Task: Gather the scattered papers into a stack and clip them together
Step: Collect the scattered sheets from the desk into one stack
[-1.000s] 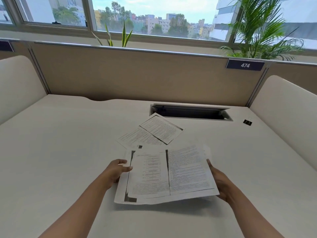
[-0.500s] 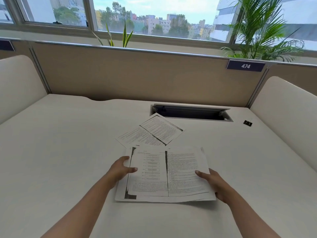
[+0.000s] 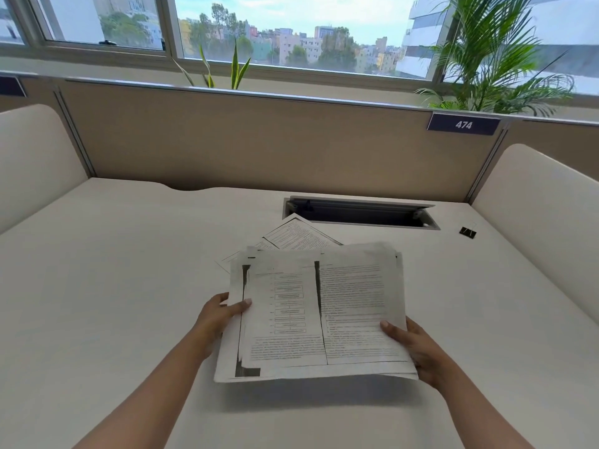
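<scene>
The left hand [image 3: 220, 314] and right hand [image 3: 411, 346] pinched opposite side edges of the papers [image 3: 324, 312], fingers [image 3: 390, 328] curled around them, held just above the surface [image 3: 129, 270]. Thin and floppy, they probably needed support at both edges. More sheets [image 3: 298, 234] lay behind; the clip [image 3: 467, 231] sat far right.

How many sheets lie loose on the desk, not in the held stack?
2. The upper sheet lies just before the cable slot; the lower sheet peeks out beneath it, past the far left corner of the held stack. More may hide behind the stack.
</scene>
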A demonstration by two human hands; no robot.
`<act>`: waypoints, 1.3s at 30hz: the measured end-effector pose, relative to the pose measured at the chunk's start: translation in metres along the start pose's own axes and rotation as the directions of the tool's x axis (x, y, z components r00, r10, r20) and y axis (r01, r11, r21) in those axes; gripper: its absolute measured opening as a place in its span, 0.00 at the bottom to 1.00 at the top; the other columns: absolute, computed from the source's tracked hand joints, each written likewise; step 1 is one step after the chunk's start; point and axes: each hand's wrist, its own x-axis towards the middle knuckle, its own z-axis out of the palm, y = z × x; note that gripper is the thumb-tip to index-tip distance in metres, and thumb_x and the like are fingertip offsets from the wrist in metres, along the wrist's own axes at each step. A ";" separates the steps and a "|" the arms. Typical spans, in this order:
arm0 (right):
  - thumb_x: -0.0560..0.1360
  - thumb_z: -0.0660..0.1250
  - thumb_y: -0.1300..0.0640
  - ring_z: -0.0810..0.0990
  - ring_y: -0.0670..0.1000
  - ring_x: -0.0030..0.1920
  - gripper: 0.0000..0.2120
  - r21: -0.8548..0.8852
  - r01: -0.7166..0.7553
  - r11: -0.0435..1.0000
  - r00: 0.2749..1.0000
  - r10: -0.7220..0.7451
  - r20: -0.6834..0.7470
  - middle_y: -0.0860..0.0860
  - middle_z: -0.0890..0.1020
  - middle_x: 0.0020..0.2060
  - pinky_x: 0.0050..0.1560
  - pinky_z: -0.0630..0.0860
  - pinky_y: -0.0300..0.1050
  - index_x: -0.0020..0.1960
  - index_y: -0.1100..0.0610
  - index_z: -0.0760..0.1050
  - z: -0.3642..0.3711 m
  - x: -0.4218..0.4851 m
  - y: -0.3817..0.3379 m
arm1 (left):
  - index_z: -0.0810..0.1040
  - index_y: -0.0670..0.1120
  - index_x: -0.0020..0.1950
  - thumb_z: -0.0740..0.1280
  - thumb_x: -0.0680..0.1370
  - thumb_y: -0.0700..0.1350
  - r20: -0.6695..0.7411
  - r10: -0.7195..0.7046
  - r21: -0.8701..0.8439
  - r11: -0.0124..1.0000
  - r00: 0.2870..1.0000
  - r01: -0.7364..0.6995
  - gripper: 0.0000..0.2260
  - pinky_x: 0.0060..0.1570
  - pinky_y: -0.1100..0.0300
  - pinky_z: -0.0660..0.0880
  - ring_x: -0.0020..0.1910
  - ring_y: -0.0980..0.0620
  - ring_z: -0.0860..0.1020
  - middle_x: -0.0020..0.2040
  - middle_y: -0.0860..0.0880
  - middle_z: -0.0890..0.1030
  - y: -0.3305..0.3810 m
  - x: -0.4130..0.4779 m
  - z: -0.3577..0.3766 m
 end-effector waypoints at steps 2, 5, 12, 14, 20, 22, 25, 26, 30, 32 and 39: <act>0.64 0.75 0.57 0.81 0.61 0.54 0.26 -0.018 0.008 1.000 0.999 -0.008 0.032 0.61 0.82 0.54 0.50 0.81 0.54 0.60 0.61 0.74 0.002 0.000 -0.001 | 0.74 0.40 0.62 0.70 0.73 0.43 0.101 -0.014 -0.086 0.996 0.995 0.023 0.19 0.56 0.40 0.75 0.51 0.39 0.80 0.55 0.39 0.81 0.005 -0.004 -0.002; 0.50 0.83 0.49 0.82 0.59 0.53 0.39 -0.136 0.047 0.990 0.998 -0.041 0.049 0.59 0.83 0.53 0.49 0.81 0.49 0.57 0.62 0.77 0.006 0.002 -0.005 | 0.77 0.41 0.58 0.70 0.72 0.43 0.167 0.062 -0.111 0.993 0.984 -0.044 0.16 0.54 0.39 0.76 0.52 0.38 0.80 0.53 0.39 0.82 0.015 -0.008 -0.002; 0.43 0.83 0.48 0.82 0.53 0.49 0.35 -0.213 0.348 0.913 0.930 -0.365 -0.044 0.53 0.85 0.47 0.48 0.80 0.46 0.49 0.55 0.81 0.021 0.013 -0.022 | 0.83 0.48 0.43 0.80 0.49 0.51 0.118 0.395 -0.229 0.904 0.911 -0.362 0.24 0.44 0.51 0.80 0.44 0.48 0.82 0.42 0.49 0.85 0.037 -0.013 -0.001; 0.51 0.81 0.56 0.81 0.53 0.50 0.33 -0.218 0.403 0.889 0.903 -0.424 -0.060 0.55 0.83 0.49 0.52 0.78 0.50 0.55 0.57 0.77 0.025 0.015 -0.027 | 0.84 0.50 0.41 0.79 0.51 0.49 0.119 0.469 -0.237 0.869 0.875 -0.434 0.19 0.42 0.53 0.81 0.41 0.52 0.82 0.41 0.51 0.85 0.041 -0.014 0.001; 0.48 0.83 0.51 0.82 0.52 0.49 0.29 -0.217 0.386 0.896 0.911 -0.407 -0.061 0.52 0.85 0.46 0.47 0.80 0.44 0.48 0.52 0.81 0.020 0.015 -0.017 | 0.84 0.53 0.42 0.82 0.45 0.52 0.209 0.449 -0.125 0.894 0.869 -0.431 0.26 0.45 0.54 0.80 0.45 0.51 0.82 0.43 0.51 0.85 0.029 -0.013 0.000; 0.52 0.82 0.53 0.82 0.53 0.51 0.27 -0.223 0.373 0.901 0.917 -0.394 -0.062 0.51 0.85 0.47 0.48 0.80 0.43 0.50 0.53 0.80 0.018 0.016 -0.013 | 0.82 0.52 0.47 0.82 0.43 0.57 0.238 0.415 -0.090 0.910 0.878 -0.405 0.33 0.46 0.57 0.79 0.48 0.52 0.82 0.46 0.50 0.85 0.021 -0.011 0.000; 0.55 0.81 0.52 0.82 0.55 0.52 0.25 -0.213 0.344 0.914 0.927 -0.367 -0.081 0.53 0.85 0.48 0.50 0.79 0.46 0.50 0.55 0.81 0.016 0.017 -0.011 | 0.80 0.53 0.50 0.80 0.45 0.60 0.233 0.393 -0.057 0.919 0.890 -0.391 0.35 0.45 0.61 0.78 0.49 0.54 0.81 0.47 0.53 0.85 0.014 -0.009 0.002; 0.52 0.81 0.47 0.83 0.54 0.50 0.28 -0.213 0.336 0.917 0.927 -0.362 -0.098 0.53 0.85 0.48 0.48 0.80 0.45 0.50 0.55 0.81 0.016 0.016 -0.011 | 0.80 0.53 0.49 0.80 0.48 0.59 0.229 0.378 -0.038 0.924 0.897 -0.380 0.31 0.46 0.61 0.78 0.49 0.54 0.81 0.46 0.54 0.85 0.013 -0.008 0.003; 0.55 0.80 0.46 0.84 0.57 0.48 0.30 -0.194 0.298 0.935 0.934 -0.327 -0.141 0.55 0.85 0.47 0.43 0.82 0.48 0.51 0.61 0.80 0.008 0.016 -0.012 | 0.81 0.51 0.45 0.72 0.71 0.46 0.217 0.317 0.105 0.933 0.923 -0.345 0.04 0.47 0.60 0.77 0.51 0.48 0.81 0.44 0.53 0.84 0.011 -0.003 0.011; 0.61 0.75 0.53 0.83 0.59 0.48 0.22 -0.159 0.272 0.949 0.943 -0.296 -0.154 0.58 0.85 0.47 0.43 0.82 0.49 0.51 0.63 0.79 0.002 0.015 -0.009 | 0.80 0.49 0.47 0.69 0.74 0.45 0.217 0.270 0.170 0.936 0.938 -0.308 0.03 0.46 0.56 0.80 0.50 0.46 0.82 0.47 0.50 0.84 0.009 0.001 0.015; 0.61 0.73 0.57 0.84 0.56 0.44 0.23 -0.037 0.172 0.984 0.938 -0.175 -0.298 0.57 0.85 0.45 0.39 0.82 0.47 0.53 0.64 0.76 -0.024 0.010 0.008 | 0.79 0.43 0.47 0.63 0.77 0.54 0.249 0.310 0.502 0.769 0.918 -0.396 0.14 0.46 0.55 0.75 0.48 0.44 0.81 0.47 0.45 0.83 0.001 0.012 0.025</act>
